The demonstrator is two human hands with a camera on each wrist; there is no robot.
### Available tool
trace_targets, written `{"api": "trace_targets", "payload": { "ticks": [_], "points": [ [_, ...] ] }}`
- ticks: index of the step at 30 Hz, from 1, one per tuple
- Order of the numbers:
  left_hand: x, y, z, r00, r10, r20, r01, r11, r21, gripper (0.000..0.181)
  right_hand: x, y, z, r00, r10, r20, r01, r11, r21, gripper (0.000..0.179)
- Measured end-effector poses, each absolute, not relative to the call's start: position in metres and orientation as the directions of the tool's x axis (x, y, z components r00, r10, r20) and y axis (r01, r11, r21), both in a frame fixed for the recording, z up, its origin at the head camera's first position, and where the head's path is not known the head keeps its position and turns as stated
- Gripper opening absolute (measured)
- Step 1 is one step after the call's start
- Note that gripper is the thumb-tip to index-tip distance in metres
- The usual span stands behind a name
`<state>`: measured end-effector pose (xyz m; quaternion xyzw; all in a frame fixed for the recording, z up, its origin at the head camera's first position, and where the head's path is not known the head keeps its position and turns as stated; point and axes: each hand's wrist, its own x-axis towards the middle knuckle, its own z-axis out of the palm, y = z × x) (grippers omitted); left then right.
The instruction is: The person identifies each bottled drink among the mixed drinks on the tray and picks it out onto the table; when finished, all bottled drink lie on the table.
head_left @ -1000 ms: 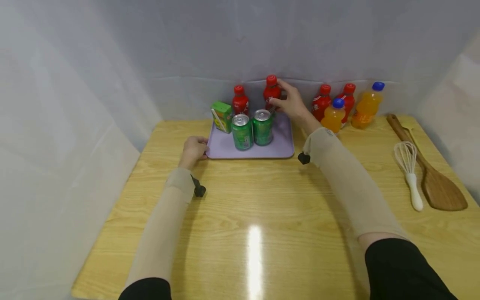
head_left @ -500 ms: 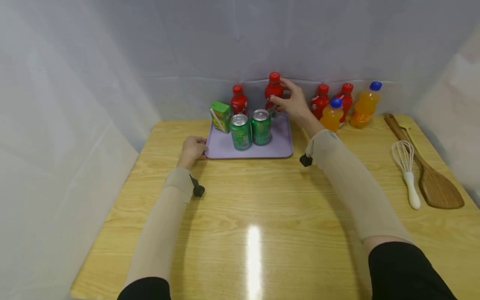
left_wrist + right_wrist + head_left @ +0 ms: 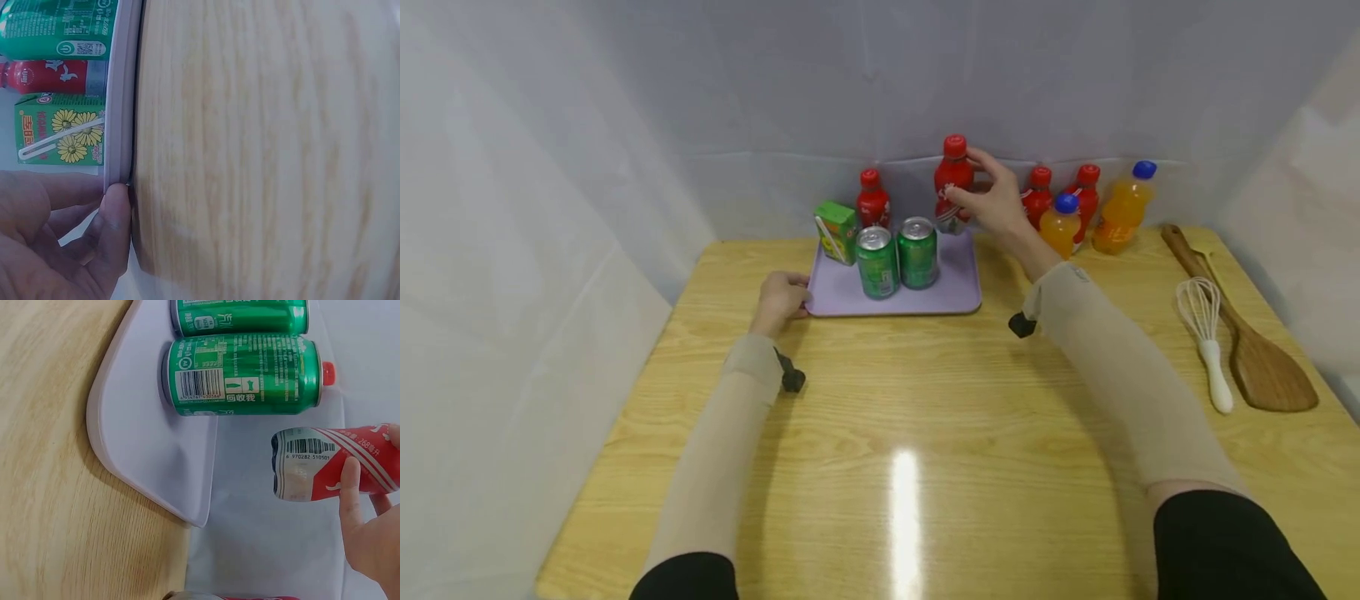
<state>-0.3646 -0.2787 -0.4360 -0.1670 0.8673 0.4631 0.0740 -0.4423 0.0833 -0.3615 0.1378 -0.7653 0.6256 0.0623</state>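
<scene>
My right hand (image 3: 1000, 200) grips a small red-capped drink bottle (image 3: 953, 179), thumb in front and fingers behind. The bottle hangs over the back right of the lilac tray (image 3: 958, 283); in the right wrist view its silver base (image 3: 294, 464) is off the tray surface. At the tray's left front corner, my left hand (image 3: 780, 296) pinches the rim, which the left wrist view shows between thumb and fingers. Two green cans (image 3: 878, 265) (image 3: 917, 254) stand on the tray. Behind them is another red bottle (image 3: 873, 200), with a green drink carton (image 3: 837, 233) to its left.
Right of the tray stand two more red bottles (image 3: 1036, 198) (image 3: 1084, 200) and two orange-drink bottles (image 3: 1060, 229) (image 3: 1122, 212). A white-handled whisk (image 3: 1210, 350) and a wooden spatula (image 3: 1270, 367) lie at the table's right. A pale curtain (image 3: 790, 92) hangs along the back.
My right hand has lifted the red bottle higher and a little to the right. My left hand stays on the tray rim. The head view has shifted slightly.
</scene>
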Motion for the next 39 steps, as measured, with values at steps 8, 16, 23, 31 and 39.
{"api": "trace_targets", "payload": {
  "ticks": [8,16,23,31,39],
  "points": [
    [-0.364,-0.278,-0.433,-0.929,-0.226,-0.294,-0.37,0.524,0.767,0.048,-0.428,0.089,-0.359,-0.947,-0.128,0.295,-0.317,0.223,-0.922,0.066],
    [-0.362,-0.276,-0.433,-0.932,-0.216,-0.29,-0.361,0.52,0.774,0.048,-0.412,0.096,-0.362,-0.942,-0.116,0.314,-0.334,0.263,-0.905,0.067],
    [-0.363,-0.279,-0.437,-0.94,-0.215,-0.265,-0.341,0.536,0.772,0.046,-0.4,0.103,-0.364,-0.918,-0.097,0.384,-0.396,0.254,-0.882,0.061],
    [-0.364,-0.28,-0.437,-0.941,-0.209,-0.265,-0.337,0.542,0.77,0.047,-0.388,0.118,-0.375,-0.887,-0.021,0.462,-0.453,0.238,-0.859,0.06],
    [-0.364,-0.281,-0.436,-0.943,-0.198,-0.269,-0.334,0.533,0.778,0.047,-0.376,0.137,-0.379,-0.864,0.013,0.503,-0.482,0.266,-0.835,0.06]
  ]
}}
